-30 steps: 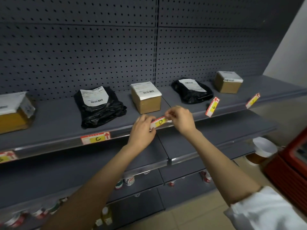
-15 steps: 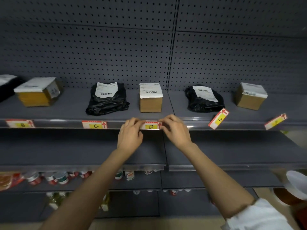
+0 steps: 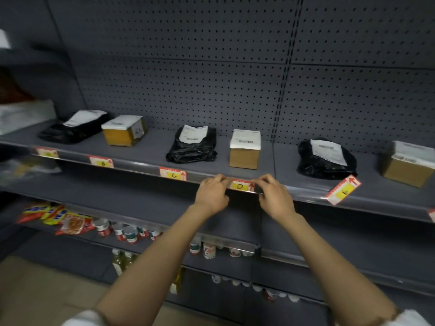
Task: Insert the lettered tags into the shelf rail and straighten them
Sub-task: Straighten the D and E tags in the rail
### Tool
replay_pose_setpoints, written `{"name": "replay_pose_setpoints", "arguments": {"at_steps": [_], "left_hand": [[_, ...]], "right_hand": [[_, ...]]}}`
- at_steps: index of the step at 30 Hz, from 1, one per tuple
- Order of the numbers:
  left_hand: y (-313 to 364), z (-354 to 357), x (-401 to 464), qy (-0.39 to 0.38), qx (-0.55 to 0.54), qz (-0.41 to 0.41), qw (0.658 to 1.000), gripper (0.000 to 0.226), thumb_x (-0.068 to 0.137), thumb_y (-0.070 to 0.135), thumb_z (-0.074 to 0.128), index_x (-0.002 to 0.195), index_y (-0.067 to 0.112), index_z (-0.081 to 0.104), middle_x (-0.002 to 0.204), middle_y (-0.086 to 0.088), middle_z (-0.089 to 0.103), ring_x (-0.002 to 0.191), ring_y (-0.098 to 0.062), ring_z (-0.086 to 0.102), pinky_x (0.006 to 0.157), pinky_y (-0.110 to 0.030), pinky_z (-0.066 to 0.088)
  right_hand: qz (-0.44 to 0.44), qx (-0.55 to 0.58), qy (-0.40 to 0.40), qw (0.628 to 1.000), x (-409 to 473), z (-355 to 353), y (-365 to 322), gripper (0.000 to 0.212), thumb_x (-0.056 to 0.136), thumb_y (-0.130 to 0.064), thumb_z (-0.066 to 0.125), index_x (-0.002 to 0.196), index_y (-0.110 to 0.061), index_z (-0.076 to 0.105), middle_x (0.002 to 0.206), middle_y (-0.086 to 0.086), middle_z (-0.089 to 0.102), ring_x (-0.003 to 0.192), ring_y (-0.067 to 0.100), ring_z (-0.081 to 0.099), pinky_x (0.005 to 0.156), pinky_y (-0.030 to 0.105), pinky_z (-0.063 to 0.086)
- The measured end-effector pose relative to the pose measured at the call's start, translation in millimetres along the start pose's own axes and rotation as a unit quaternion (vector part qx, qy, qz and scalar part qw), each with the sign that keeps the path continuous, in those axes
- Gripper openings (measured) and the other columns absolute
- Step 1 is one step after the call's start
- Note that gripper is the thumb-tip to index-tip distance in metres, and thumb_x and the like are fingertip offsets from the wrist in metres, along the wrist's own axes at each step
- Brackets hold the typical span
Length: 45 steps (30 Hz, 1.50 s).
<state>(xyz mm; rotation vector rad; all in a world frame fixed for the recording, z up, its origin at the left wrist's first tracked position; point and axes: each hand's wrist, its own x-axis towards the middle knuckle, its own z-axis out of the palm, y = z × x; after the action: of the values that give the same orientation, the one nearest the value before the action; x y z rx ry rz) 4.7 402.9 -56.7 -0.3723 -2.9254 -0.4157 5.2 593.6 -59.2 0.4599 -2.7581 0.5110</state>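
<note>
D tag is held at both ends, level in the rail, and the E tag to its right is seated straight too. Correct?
Not quite. The head view shows the E tag tilted, not straight. The D tag is level, with left hand and right hand at its ends.

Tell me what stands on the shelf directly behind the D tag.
A cardboard box with a white label stands behind the D tag. Both hands cover the tag's ends.

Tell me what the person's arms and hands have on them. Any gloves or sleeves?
No gloves: the left hand and right hand are bare, and so are both forearms. White sleeves show only near the elbows. No watch, ring or bracelet is visible.
</note>
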Motion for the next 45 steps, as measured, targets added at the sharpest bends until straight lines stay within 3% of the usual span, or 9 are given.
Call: {"name": "replay_pose_setpoints", "arguments": {"at_steps": [11,16,20,26,34,38,42,45], "left_hand": [[3.8,-9.8,0.8,-0.02,0.03,0.018,0.999,0.058,0.079,0.014,0.057,0.135,0.016,0.04,0.128,-0.011,0.046,0.119,-0.031,0.045,0.106,-0.04,0.029],[15.6,-5.0,2.1,0.06,0.015,0.036,0.997,0.045,0.08,0.013,0.052,0.125,0.012,0.051,0.116,-0.014,0.053,0.111,-0.033,0.048,0.1,-0.039,0.032],[57.0,4.2,13.6,0.12,0.002,0.103,0.987,0.037,0.082,0.014,0.051,0.119,0.014,0.053,0.111,-0.012,0.056,0.105,-0.031,0.051,0.091,-0.038,0.036],[156.3,29.0,32.3,0.118,-0.056,0.182,0.975,0.04,0.08,0.011,0.054,0.12,0.019,0.053,0.115,-0.005,0.058,0.108,-0.024,0.051,0.091,-0.035,0.038],[246.1,70.1,48.8,0.051,-0.14,0.079,0.986,0.051,0.079,0.009,0.058,0.129,0.014,0.049,0.12,-0.016,0.054,0.109,-0.037,0.052,0.093,-0.043,0.043],[265.5,80.5,52.9,0.066,-0.185,0.036,0.98,0.046,0.078,0.006,0.059,0.122,0.016,0.056,0.115,-0.015,0.054,0.109,-0.035,0.052,0.095,-0.044,0.043],[278.7,90.7,46.2,0.072,-0.146,0.047,0.986,0.048,0.076,0.007,0.059,0.121,0.02,0.055,0.117,-0.011,0.052,0.111,-0.03,0.049,0.095,-0.04,0.039],[275.8,91.3,43.2,0.072,-0.102,0.044,0.991,0.048,0.078,0.01,0.057,0.123,0.025,0.052,0.118,-0.007,0.051,0.113,-0.027,0.047,0.096,-0.039,0.035]], "right_hand": [[0.013,0.007,-0.005,1.0,4.9,2.0,6.0,0.048,0.08,-0.001,0.06,0.122,-0.024,0.057,0.12,0.004,0.054,0.104,0.028,0.058,0.085,0.04,0.05],[0.005,0.004,-0.012,1.0,-6.0,-0.6,9.8,0.05,0.082,-0.012,0.061,0.129,-0.025,0.051,0.126,0.003,0.052,0.111,0.028,0.055,0.089,0.039,0.046],[0.037,0.003,0.008,0.999,-26.7,-15.8,29.4,0.049,0.084,-0.016,0.058,0.131,-0.026,0.048,0.129,0.003,0.052,0.116,0.028,0.053,0.095,0.038,0.042],[0.076,-0.007,0.065,0.995,-67.9,-64.1,93.4,0.046,0.083,-0.009,0.055,0.127,-0.02,0.051,0.126,0.005,0.054,0.114,0.028,0.052,0.093,0.039,0.042],[0.08,-0.031,0.066,0.994,-99.6,-129.2,180.7,0.047,0.086,-0.009,0.052,0.131,-0.023,0.047,0.136,0.002,0.046,0.119,0.027,0.049,0.096,0.04,0.044],[0.047,-0.022,0.057,0.997,-102.5,-134.7,198.2,0.047,0.087,-0.01,0.052,0.132,-0.023,0.046,0.137,0.001,0.046,0.119,0.027,0.049,0.097,0.04,0.043],[0.02,-0.025,0.037,0.999,-103.9,-129.1,208.9,0.043,0.091,-0.012,0.05,0.132,-0.022,0.048,0.138,0.002,0.048,0.118,0.027,0.049,0.097,0.041,0.044],[0.038,-0.011,0.014,0.999,-102.2,-121.1,213.7,0.037,0.092,-0.012,0.049,0.128,-0.017,0.053,0.127,0.006,0.053,0.112,0.029,0.053,0.092,0.041,0.045]]}}
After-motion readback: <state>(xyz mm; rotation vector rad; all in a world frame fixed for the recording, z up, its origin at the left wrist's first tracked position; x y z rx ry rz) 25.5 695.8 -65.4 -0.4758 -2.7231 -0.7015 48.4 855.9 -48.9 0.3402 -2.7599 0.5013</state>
